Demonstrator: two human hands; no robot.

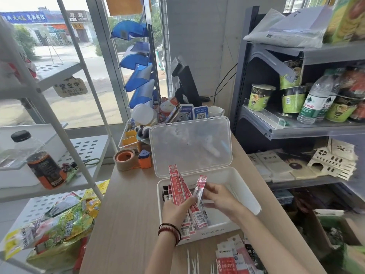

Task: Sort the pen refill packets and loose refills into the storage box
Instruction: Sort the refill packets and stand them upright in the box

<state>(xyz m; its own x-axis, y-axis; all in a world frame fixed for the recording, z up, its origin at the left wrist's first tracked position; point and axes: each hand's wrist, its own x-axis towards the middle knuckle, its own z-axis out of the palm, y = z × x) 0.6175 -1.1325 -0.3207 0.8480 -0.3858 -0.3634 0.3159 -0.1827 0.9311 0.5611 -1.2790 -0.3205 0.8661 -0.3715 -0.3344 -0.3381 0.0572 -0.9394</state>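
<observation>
- Shop counter corner, window behind, stock shelves either side; light wood-grain desk (126,204) carries the job.
- Storage box (249,191): white rigid plastic, rounded corners, sitting straight ahead of the person. Its frosted clear lid (190,144) is hinged on the far side and stands open.
- Left hand (175,209) grips a fanned bundle of red packets (177,186) over the box's left half. They are glossy film, long and narrow, long axis steep with tops leaning away and left.
- Right hand (219,196) pinches one single red packet (200,187) just beside the bundle, near upright. Both hands are above the box opening.
- Key relation: the box floor lies directly below both hands. A few dark packets (165,192) already stand at the left end; the right half looks bare.
- My read: the single one has to tip flat or slot in parallel with the rest. The right hand is nearer the free space.
- Still out on the desk, near edge: flat carded packets (230,261) by the right forearm, and thin white loose refills (192,262) between the forearms, long axis pointing toward the box.
- Slippery film and thin sticks, so they could slide or roll.
</observation>
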